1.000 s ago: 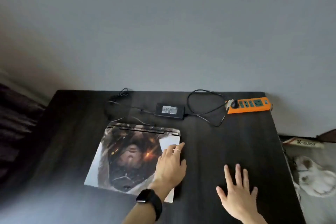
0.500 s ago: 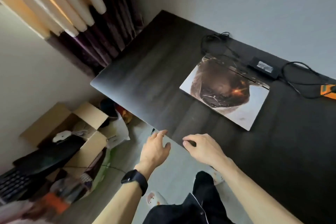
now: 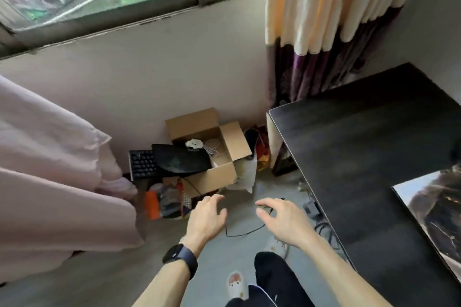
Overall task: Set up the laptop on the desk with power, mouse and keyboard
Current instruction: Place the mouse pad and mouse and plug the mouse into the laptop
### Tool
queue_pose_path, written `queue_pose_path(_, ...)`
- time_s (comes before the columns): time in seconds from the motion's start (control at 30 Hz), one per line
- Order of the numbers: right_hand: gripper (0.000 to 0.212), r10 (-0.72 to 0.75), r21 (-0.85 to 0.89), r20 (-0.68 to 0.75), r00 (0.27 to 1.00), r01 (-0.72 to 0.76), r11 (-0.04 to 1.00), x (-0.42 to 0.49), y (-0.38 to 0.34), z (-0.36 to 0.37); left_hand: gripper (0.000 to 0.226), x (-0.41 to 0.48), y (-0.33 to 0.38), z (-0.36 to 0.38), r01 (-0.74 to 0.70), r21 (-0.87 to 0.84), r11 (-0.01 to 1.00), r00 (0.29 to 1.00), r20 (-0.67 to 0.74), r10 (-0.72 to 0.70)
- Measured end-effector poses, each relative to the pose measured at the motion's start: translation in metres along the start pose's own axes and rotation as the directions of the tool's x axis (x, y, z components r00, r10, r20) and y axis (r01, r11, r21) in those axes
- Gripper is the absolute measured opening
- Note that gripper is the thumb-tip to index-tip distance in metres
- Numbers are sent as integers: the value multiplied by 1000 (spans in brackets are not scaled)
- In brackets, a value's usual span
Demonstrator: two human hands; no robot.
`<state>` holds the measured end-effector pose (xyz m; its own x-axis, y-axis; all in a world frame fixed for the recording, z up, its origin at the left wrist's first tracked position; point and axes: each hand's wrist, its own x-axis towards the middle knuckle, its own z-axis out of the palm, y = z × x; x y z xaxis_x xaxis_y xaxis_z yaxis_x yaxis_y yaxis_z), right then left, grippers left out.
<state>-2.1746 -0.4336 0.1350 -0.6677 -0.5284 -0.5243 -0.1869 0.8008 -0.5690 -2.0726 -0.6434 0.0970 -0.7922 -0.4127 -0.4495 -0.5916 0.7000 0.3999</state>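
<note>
Only a corner of the closed laptop (image 3: 435,212), with a picture on its lid, shows at the right edge on the dark desk (image 3: 369,157). A black keyboard (image 3: 142,167) lies on the floor clutter beside an open cardboard box (image 3: 219,172). A white mouse (image 3: 194,144) rests on a black pad (image 3: 182,161) across the box. My left hand (image 3: 205,219), with a watch on the wrist, and my right hand (image 3: 283,219) hover above the floor, both empty with fingers apart, short of the box.
A thin black cable (image 3: 245,232) lies on the floor under my hands. Pink bedding (image 3: 50,169) fills the left. A curtain (image 3: 324,20) hangs by the desk's far corner. Cables and a small adapter (image 3: 310,208) lie along the desk's edge. My slippered foot (image 3: 237,284) is below.
My view has swung left, away from the desk toward the box on the floor. Both hands left the desk edge and now reach out over the floor.
</note>
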Motion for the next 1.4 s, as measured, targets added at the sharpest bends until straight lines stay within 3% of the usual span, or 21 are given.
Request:
queue_pose_path(0.4, 34, -101, -12, 226, 969, 107, 994, 119, -42, -17, 44, 20, -49, -18, 367, -223, 903, 929, 42, -368)
queue_pose_path(0.67, 42, -38, -34, 314, 949, 51, 998, 178, -94, 10, 46, 62, -100, -55, 444, -304, 843, 894, 83, -440)
queue_pose_path(0.93, 61, 139, 84, 275, 951, -168, 982, 307, -156, 69, 49, 208, -188, -113, 398, -264, 879, 914, 32, -404)
queue_pose_path(1.0, 68, 164, 95, 268, 949, -196, 976, 358, -168, 94, 54, 252, -208, -120, 410, -212, 887, 906, -13, -422)
queue_pose_path(1.1, 82, 216, 83, 245, 945, -242, 967, 439, -181, 135, 65, 310, -234, -118, 326, 120, 938, 944, -105, -314)
queue_pose_path(1.2, 98, 302, 83, 226, 926, -327, 941, 518, -181, 181, 72, 355, -264, -102, 215, 359, 908, 976, -51, -211)
queue_pose_path(1.3, 105, 407, 68, 209, 889, -429, 901, 579, -175, 222, 71, 384, -290, -85, 132, 449, 884, 985, 38, -166)
queue_pose_path(1.4, 108, 470, 56, 180, 864, -486, 872, 612, -167, 254, 70, 397, -301, -77, 118, 433, 894, 990, 14, -137)
